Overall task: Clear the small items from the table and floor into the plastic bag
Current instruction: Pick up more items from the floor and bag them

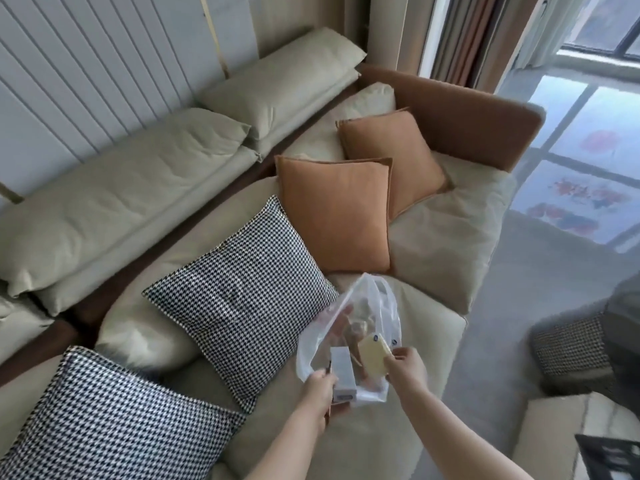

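Over the sofa seat [408, 441], my left hand [317, 393] grips the clear plastic bag [349, 327] rim w/ a white carton [343, 379], right hand [403, 367] pinches a yellow packet [374, 355], long axis toward 11 o'clock, at the bag mouth just beside it.

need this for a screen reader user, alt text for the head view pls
Over a beige sofa, a person's left hand holds a white box and the clear plastic bag, while the right hand pinches a yellow packet at its mouth.

Two bare, sleeveless forearms [291, 441]
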Tool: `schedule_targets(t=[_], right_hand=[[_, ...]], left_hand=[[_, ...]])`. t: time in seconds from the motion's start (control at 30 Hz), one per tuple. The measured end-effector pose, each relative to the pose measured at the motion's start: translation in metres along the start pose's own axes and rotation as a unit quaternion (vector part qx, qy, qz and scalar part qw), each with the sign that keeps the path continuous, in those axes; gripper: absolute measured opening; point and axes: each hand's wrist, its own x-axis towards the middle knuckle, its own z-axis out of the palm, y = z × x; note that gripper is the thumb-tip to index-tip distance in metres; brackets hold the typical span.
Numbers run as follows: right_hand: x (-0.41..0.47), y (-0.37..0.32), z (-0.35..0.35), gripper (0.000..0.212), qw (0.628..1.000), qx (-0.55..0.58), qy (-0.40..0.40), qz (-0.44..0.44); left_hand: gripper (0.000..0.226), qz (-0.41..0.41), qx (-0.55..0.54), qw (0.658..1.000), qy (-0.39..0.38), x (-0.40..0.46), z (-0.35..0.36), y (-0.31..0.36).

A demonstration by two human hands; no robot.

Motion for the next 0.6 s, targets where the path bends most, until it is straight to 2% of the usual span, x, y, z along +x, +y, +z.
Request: schedule_targets(t=[0.17,0.3,0.43,0.6], right_hand=[[0.054,-0.019,0.026,0.009,0.997,-0.073,-0.033,-0.006],[0.086,-0.025,0.045,0.005,0.988,-0.140,-0.061,-0.013],[0.099,-0.036,0.052,0.038,0.981,-0.163,-0.101,-0.019],[0.089,-0.041,0.037,0.034,0.983,-0.151,-0.105,-0.004]], left_hand=[[0.023,-0.057,-0.011,0.998,0.028,0.058,0.016,0.012],[0.026,-0.067,-0.008,0.995,0.074,0.096,0.016,0.016],[0.036,-0.046,0.027,0.993,0.105,0.117,0.013,0.024],[0.048,-0.039,0.087,0.990,0.101,0.108,0.017,0.036]])
